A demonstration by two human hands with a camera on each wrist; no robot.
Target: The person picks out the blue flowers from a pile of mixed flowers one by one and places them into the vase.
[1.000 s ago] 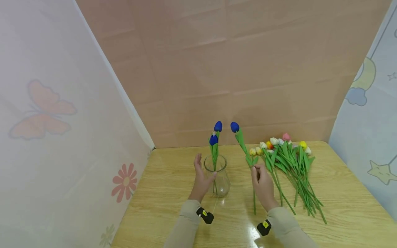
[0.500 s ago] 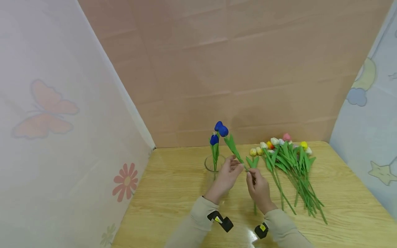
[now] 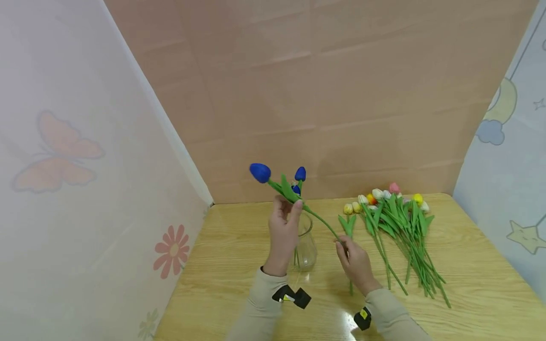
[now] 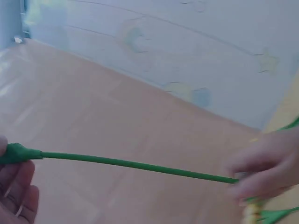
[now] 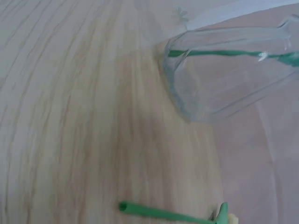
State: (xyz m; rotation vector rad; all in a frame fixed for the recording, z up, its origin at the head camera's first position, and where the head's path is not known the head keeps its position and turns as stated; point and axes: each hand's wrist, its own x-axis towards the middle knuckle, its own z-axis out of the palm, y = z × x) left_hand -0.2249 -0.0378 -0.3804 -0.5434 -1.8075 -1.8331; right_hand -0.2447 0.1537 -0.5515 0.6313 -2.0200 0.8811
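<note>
A blue tulip [image 3: 260, 173] on a long green stem slants across in the head view, its bloom at the upper left. My left hand [image 3: 283, 237] pinches it by the leaves, thumb on the near side. Lower on the same stem, my right hand [image 3: 357, 267] grips with thumb and fingers; the left wrist view shows the bare stem [image 4: 140, 165] stretched between both hands. Partly hidden behind my left hand stands a clear glass vase [image 3: 308, 255]. Two blue tulips [image 3: 300, 174] are upright in it, one mostly covered by the held tulip's leaves.
Right of the vase, a pile of tulips [image 3: 409, 237] in white, yellow, pink and orange lies on the wooden table [image 3: 230, 265]. A pale yellow tulip [image 3: 348, 209] lies by itself just beyond my right hand. Printed cloth [image 3: 106, 237] borders the left side.
My left hand moved from beside the vase to the held tulip, took hold of it, then slid up to its leaves. The bloom has swung left, past the vase; the right hand shifted slightly down.
</note>
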